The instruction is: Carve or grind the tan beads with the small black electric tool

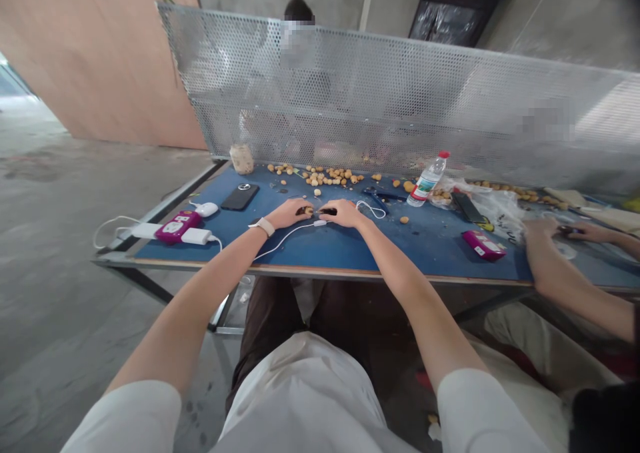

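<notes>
My left hand (289,212) rests on the blue table (430,240) with its fingers curled round a small tan and dark nut-like piece (305,210). My right hand (345,212) lies just to its right, fingers closed on a small dark tool (327,210) whose tip meets that piece. A white cable (285,237) runs under both hands. A row of several tan nuts (327,175) lies beyond my hands near the mesh screen.
A perforated metal screen (400,100) stands along the table's far edge, a person behind it. A black phone (240,196), white mouse (206,208), pink box on a power strip (175,228), water bottle (427,180) and a second pink box (483,245) lie around. Another person's hands (543,230) work at right.
</notes>
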{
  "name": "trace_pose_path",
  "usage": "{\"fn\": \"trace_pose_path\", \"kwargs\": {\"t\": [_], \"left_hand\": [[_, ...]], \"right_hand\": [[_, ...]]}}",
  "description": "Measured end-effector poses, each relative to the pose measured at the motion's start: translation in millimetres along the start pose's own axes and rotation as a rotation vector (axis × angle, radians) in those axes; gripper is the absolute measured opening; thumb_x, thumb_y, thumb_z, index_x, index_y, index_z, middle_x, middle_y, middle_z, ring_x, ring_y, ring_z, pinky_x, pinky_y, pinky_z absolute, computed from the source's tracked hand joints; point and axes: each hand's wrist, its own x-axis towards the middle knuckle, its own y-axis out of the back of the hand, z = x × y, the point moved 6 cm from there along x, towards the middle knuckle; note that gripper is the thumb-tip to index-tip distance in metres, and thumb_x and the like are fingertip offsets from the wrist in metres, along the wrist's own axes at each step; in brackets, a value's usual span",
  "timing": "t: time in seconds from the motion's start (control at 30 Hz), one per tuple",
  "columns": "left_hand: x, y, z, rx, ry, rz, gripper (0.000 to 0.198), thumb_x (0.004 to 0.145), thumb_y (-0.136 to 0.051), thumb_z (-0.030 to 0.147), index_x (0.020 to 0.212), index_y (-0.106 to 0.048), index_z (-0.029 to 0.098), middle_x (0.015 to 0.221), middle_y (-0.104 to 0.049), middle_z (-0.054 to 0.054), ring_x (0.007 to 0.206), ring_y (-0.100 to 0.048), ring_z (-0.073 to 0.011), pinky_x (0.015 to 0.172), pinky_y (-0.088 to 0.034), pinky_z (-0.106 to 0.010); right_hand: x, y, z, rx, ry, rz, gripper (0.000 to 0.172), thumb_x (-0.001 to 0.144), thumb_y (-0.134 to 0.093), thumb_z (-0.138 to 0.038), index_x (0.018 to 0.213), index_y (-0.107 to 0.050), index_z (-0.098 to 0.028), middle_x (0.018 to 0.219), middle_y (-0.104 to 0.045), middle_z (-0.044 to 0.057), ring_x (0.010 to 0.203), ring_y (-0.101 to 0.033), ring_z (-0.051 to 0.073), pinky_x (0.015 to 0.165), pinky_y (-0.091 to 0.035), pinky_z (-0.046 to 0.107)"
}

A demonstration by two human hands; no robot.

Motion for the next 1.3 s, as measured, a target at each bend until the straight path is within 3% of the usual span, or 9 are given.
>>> {"fn": "trace_pose_path", "kwargs": {"t": [0.63,0.97,1.3], "left_hand": [[-0.5,0.4,1.3,0.006,0.024,-0.013,0.035,0.108,-0.076,0.036,0.138,-0.086,0.021,0.137,-0.088,-0.015,0.127,-0.081,-0.0326,0.120,-0.063,-0.047],[-0.7,1.4,0.7,0.004,0.012,0.004,0.033,0.106,-0.075,0.036,0.135,-0.086,0.022,0.131,-0.090,-0.013,0.117,-0.082,-0.0302,0.112,-0.065,-0.044],[-0.7,2.5,3.6,0.006,0.023,-0.004,0.033,0.107,-0.076,0.036,0.135,-0.086,0.021,0.134,-0.089,-0.014,0.121,-0.082,-0.0317,0.114,-0.064,-0.046]], "right_hand": [[-0.1,2.1,2.6,0.004,-0.031,0.010,0.029,0.110,-0.086,-0.038,0.133,-0.096,-0.024,0.133,-0.093,0.011,0.121,-0.085,0.031,0.111,-0.062,0.039],[0.5,1.5,4.9,0.004,-0.039,0.011,0.030,0.111,-0.086,-0.040,0.135,-0.096,-0.026,0.133,-0.093,0.010,0.122,-0.087,0.032,0.111,-0.062,0.040],[0.3,2.1,2.8,0.013,-0.033,0.005,0.031,0.111,-0.085,-0.041,0.135,-0.096,-0.025,0.133,-0.093,0.010,0.119,-0.086,0.030,0.109,-0.062,0.038]]}}
